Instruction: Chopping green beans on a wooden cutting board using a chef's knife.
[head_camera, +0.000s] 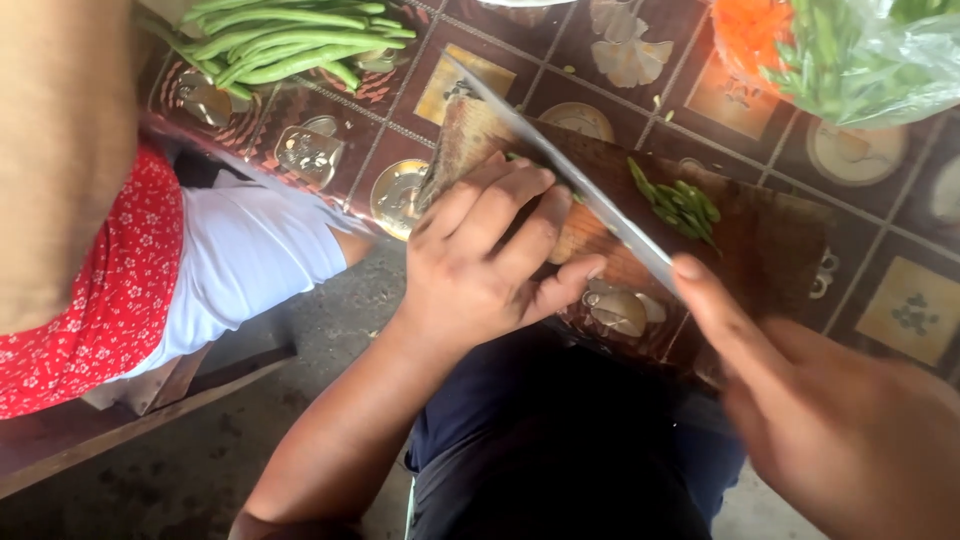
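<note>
Long steel knife (560, 165), right hand (830, 420), wooden board (770, 235), chopped beans (680, 205)

Single head-worn view, looking steeply down and tilted, close above the left hand (490, 250) and right hand (820, 410); cutting board (760, 240) just beyond them, floor beneath the wrists.
</note>
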